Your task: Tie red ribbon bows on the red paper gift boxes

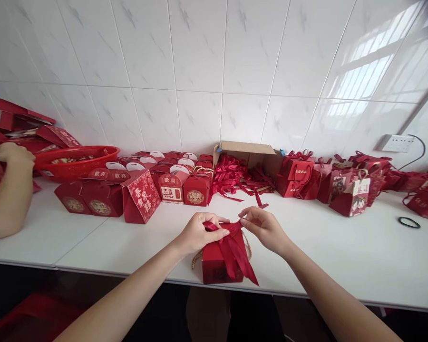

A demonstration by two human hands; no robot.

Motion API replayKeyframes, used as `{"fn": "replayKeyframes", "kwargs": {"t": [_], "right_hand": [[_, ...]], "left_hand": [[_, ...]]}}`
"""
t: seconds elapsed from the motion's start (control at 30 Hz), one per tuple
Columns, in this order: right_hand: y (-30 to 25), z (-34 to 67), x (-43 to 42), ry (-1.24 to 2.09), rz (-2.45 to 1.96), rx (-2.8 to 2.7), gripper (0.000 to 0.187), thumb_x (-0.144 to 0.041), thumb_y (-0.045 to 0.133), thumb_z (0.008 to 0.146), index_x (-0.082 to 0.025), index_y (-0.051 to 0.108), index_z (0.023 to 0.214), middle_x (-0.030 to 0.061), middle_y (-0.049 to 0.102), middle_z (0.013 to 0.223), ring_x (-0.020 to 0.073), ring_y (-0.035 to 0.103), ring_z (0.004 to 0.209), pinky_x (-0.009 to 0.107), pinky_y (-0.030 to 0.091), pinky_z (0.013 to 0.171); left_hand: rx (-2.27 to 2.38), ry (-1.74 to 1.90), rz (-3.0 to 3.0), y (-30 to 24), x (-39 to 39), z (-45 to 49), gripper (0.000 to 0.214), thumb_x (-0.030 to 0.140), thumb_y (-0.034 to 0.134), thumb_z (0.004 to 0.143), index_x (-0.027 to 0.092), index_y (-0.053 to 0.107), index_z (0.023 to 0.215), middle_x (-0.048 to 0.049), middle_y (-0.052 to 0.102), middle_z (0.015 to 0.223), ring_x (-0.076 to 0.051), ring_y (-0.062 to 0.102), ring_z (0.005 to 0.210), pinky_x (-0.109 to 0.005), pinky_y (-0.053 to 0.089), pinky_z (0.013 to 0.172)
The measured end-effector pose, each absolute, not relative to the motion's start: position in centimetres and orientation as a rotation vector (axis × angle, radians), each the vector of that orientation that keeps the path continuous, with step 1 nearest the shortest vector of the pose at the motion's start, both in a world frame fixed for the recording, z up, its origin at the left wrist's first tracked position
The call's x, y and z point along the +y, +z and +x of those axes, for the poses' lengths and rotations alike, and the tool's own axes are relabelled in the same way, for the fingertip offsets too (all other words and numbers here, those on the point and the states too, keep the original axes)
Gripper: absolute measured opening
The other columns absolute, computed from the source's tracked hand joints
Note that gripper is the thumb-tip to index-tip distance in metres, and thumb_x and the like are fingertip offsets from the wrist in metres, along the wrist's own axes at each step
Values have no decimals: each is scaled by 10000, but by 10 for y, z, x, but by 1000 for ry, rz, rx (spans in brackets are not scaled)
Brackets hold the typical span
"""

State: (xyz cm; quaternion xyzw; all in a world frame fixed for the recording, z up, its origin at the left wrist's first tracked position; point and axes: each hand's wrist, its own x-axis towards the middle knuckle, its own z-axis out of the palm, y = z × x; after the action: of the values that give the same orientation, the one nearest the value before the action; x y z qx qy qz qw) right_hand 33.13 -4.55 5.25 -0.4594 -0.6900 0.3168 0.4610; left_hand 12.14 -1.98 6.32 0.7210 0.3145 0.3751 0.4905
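Note:
A small red gift box (216, 263) stands near the front edge of the white table (342, 251), with a rope handle at its sides. A dark red ribbon (237, 256) lies over its top and hangs down its front. My left hand (199, 232) pinches a loop of the ribbon at the box's top left. My right hand (262, 225) pinches the ribbon just right of it. Both hands are closed on the ribbon.
Rows of red gift boxes (142, 192) line the wall, with a cardboard box (249, 154) spilling red ribbons (231, 175). More tied boxes (349, 190) stand at right. A red basin (74, 161) sits at left, beside another person's hand (9, 156). A black hair band (409, 222) lies at right.

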Motion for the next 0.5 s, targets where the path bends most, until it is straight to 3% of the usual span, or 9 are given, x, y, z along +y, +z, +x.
{"fn": "replayKeyframes", "kwargs": {"t": [0.17,0.3,0.37,0.5], "right_hand": [[52,334,-48,849,-1093,-1730,239,-425,599,829,-187,580,823,64,646,873,198,638,816,360,512,773],[64,333,-50,794,-1105,-1704,285,-442,594,852,-222,597,1033,80,633,1095,221,626,1013,392,504,877],[73,328,-51,663,-1083,-1802,212,-402,612,850,-236,648,976,81,600,1172,234,561,1139,413,458,961],[90,312,-53,531,-1138,-2063,137,-341,655,828,-230,723,787,86,545,1263,279,492,1224,469,395,1013]], "left_hand": [[713,870,1741,66,-16,117,293,380,740,713,180,549,614,-53,682,784,-291,628,1071,-368,449,894],[727,840,1669,69,-13,113,371,493,651,777,168,588,608,-78,694,1005,-261,604,1071,-340,426,923],[760,801,1639,71,-13,112,383,526,624,786,159,651,683,-92,704,1020,-256,624,1003,-339,444,879],[800,733,1608,77,-13,114,487,607,499,827,157,670,751,-79,713,793,-236,650,805,-340,469,755]]}}
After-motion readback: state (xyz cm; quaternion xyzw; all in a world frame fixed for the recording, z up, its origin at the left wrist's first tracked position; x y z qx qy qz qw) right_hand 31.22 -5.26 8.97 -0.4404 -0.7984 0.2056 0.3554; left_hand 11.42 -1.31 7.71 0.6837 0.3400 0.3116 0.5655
